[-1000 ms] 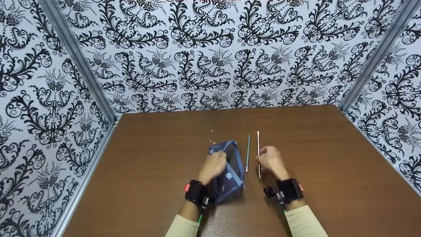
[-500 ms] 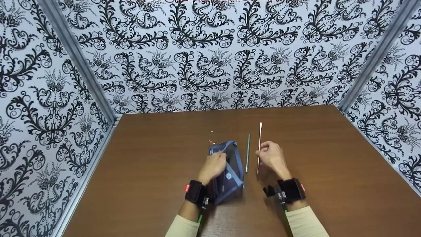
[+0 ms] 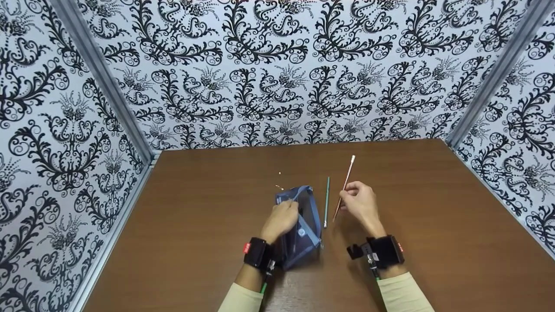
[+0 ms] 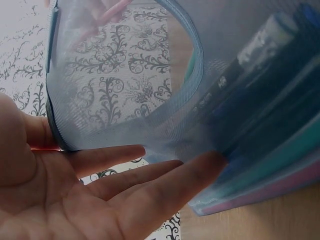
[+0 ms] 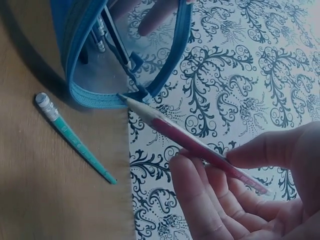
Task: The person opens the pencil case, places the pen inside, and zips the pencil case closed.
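Note:
My left hand (image 3: 282,220) grips the upper edge of a blue mesh pencil case (image 3: 308,236), its thumb at the zipped rim and the other fingers along the mesh in the left wrist view. The zipped mouth gapes toward the right hand. Several pencils (image 5: 100,37) with erasers show inside. My right hand (image 3: 362,203) pinches a red pencil (image 5: 185,142) between thumb and fingers. Its sharpened tip points toward the case and overlaps the rim in the right wrist view. A green pencil (image 3: 327,201) lies on the table between the case and the right hand.
The brown wooden table (image 3: 195,225) carries a few tiny pale bits (image 3: 279,187) just beyond the case. Black-and-white patterned walls (image 3: 277,86) stand at the back and both sides, with metal posts (image 3: 104,73) at the corners.
My right hand has raised the red pencil off the table and tilted it, its lower end swinging left toward the case. The left hand and the case have stayed put.

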The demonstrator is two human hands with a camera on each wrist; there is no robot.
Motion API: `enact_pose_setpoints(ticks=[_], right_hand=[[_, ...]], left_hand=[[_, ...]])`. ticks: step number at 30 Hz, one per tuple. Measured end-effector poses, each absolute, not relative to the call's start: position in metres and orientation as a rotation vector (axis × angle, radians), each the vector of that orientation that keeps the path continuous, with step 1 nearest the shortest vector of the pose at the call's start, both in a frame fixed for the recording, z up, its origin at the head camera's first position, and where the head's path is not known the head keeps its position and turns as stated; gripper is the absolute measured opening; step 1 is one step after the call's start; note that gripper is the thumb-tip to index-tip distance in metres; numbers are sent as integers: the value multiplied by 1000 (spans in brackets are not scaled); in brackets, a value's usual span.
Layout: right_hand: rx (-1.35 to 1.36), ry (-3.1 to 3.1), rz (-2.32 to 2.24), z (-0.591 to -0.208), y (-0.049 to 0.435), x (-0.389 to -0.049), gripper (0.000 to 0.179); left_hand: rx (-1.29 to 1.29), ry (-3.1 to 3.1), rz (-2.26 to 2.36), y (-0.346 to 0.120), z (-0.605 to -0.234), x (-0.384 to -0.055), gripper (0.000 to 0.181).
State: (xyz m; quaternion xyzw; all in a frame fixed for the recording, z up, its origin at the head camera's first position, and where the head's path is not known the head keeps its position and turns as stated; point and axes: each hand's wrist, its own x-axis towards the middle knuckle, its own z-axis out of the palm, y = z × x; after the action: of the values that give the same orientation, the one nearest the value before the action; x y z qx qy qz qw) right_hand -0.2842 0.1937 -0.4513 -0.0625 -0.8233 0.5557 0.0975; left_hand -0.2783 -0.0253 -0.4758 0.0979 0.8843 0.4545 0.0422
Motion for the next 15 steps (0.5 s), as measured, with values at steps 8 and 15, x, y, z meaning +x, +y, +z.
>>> enact_pose_setpoints(ticks=[8, 15], right_hand=[[-140, -2313, 1743, -447, 192, -282, 12], [-119, -2210, 1821, -443, 191, -281, 13]], left_hand=[[303, 2709, 1392, -25, -476, -278, 48], [307, 2716, 1394, -25, -475, -278, 45]])
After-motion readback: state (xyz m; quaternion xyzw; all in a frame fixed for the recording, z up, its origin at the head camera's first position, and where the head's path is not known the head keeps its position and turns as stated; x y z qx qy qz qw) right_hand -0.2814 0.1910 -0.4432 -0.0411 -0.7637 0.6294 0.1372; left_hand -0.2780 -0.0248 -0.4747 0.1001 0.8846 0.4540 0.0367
